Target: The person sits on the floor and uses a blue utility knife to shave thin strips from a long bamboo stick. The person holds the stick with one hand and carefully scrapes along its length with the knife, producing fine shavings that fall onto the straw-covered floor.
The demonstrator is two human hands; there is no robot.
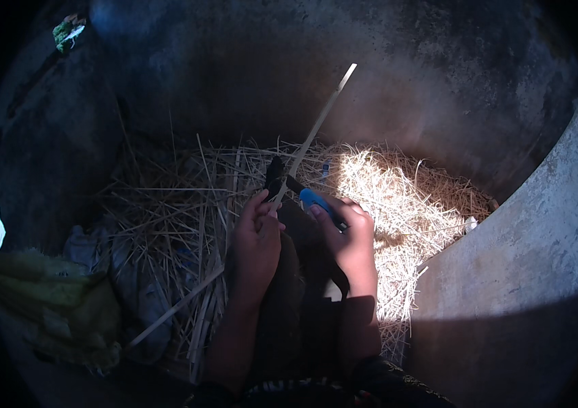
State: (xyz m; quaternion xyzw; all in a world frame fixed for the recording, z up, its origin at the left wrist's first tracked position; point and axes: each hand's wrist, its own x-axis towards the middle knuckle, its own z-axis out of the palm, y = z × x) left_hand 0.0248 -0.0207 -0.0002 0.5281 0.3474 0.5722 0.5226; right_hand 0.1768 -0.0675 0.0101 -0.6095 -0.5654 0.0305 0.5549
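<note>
Heap of strips and shavings (160, 204): 1

Yellow-green sack (51, 299): 1, lower left.
Left hand (257, 241): 1, closed on the long strip's near end.
Right hand (351, 234): 1, closed around the knife's handle.
Long strip (323, 119): 1, pale, narrow, slanting up rightward above the heap.
Knife (312, 198): 1, blue handle, dark blade.

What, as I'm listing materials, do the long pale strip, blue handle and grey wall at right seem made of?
Long pale strip: probably split bamboo or wood, fairly smooth; it is thin, pale and gently bent. Blue handle: likely plastic, smooth-looking, judging by its even, bright colour. Grey wall: seemingly concrete or plaster, matte, with mottled patches.
</note>
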